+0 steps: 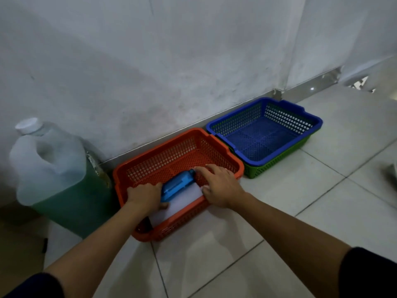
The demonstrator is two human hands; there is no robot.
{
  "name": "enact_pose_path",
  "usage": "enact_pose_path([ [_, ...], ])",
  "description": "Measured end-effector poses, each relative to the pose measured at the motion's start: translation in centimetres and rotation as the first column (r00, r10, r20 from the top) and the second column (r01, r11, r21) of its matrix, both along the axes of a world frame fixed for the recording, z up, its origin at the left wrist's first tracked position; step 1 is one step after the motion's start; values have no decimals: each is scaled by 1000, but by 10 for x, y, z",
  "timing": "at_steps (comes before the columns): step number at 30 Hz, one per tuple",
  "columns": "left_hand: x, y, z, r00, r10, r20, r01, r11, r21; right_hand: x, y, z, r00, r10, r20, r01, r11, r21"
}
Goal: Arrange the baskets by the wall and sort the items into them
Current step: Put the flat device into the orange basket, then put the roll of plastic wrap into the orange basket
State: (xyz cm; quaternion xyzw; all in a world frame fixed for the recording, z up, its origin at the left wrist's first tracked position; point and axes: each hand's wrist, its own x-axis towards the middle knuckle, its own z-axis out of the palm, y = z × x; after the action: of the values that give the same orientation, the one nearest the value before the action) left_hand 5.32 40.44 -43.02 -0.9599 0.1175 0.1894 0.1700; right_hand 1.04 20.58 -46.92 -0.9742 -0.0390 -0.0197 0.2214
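From the head view we saw an orange basket on the tiled floor, its far side just beside the wall. Inside it lay a blue bottle on its side, on top of a white flat thing that we could not identify, because the hands and the near rim hid most of it.

The left hand lay at the lower end of the bottle with the fingers curled and the thumb under the bottle; we could not tell if it really gripped the bottle or only pressed the white thing. The right hand was spread open, palm down, fingers reaching over the top end of the bottle; the cap was covered by them.

To the right, a blue basket sat nested inside a green basket, also by the wall; only the lower wall of the green one showed. Both looked without contents.

To the left stood a big plastic jug with green liquid and a white cap, touching or almost touching the orange basket; the view there was blurred. Dark sleeves were cut by the bottom edge.
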Motion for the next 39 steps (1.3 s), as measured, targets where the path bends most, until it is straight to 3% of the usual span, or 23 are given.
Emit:
enact_pose_path([
  [4,-5,-39,18,988,89,-127,-66,982,177,-27,-40,10,997,-59,56,61,998,-33],
  [8,-30,-128,42,988,-142,59,145,988,-49,-65,-93,23,992,-124,23,126,982,-137],
  [11,-61,-214,62,943,-327,64,333,934,-133,-100,-142,37,973,-231,-9,222,945,-241],
  [16,-135,-339,86,745,-659,105,666,741,-83,-176,-229,53,882,-470,-36,434,839,-327],
  [19,-183,-396,89,619,-780,92,784,620,-21,-233,-273,45,813,-576,-91,507,775,-376],
  [25,-266,-458,60,492,-871,16,867,487,-106,-338,-330,8,602,-756,-257,665,653,-363],
  [28,-289,-462,28,458,-888,-39,877,459,-145,-372,-344,0,573,-768,-285,682,640,-353],
  [31,-303,-465,4,450,-886,-111,865,463,-195,-400,-357,-4,560,-794,-235,715,607,-346],
  [33,-310,-472,-5,445,-892,-82,856,451,-254,-417,-367,-4,524,-838,-153,768,543,-340],
  [36,-322,-488,-13,454,-891,-4,824,421,-379,-447,-387,-2,423,-903,-69,829,417,-372],
  [39,-335,-503,-23,391,-919,49,830,329,-450,-472,-405,0,321,-946,-52,842,310,-442],
])
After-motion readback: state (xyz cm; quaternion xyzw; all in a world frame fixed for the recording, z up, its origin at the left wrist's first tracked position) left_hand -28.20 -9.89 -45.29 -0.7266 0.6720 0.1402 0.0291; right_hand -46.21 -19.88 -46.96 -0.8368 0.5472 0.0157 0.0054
